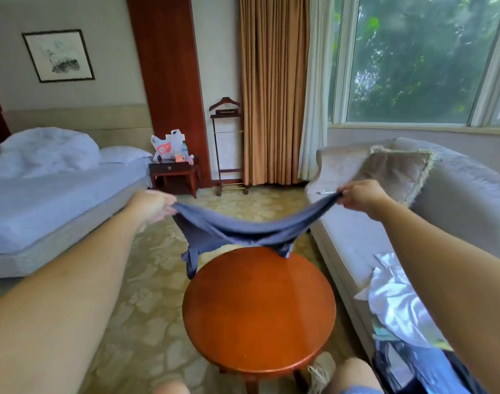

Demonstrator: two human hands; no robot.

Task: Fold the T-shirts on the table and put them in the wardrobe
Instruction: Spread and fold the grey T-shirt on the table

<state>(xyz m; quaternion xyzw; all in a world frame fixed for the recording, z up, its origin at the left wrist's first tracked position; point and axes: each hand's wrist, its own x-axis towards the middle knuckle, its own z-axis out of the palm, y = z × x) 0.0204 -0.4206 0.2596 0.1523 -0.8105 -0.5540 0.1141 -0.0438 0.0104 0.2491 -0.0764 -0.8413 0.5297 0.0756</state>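
A grey-blue T-shirt (pixel 237 230) hangs stretched in the air between both my hands, above the far edge of a round wooden table (pixel 258 311). My left hand (pixel 155 207) grips its left end and my right hand (pixel 359 196) grips its right end. The cloth sags in the middle, and two loose parts dangle down to about the table's far rim. The wardrobe is not in view.
A bed (pixel 52 191) with white bedding stands at the left. At the right is a sofa (pixel 413 200) with a cushion (pixel 396 172) and a heap of clothes (pixel 399 308). A nightstand (pixel 175 173) and valet stand (pixel 228 149) are at the back wall.
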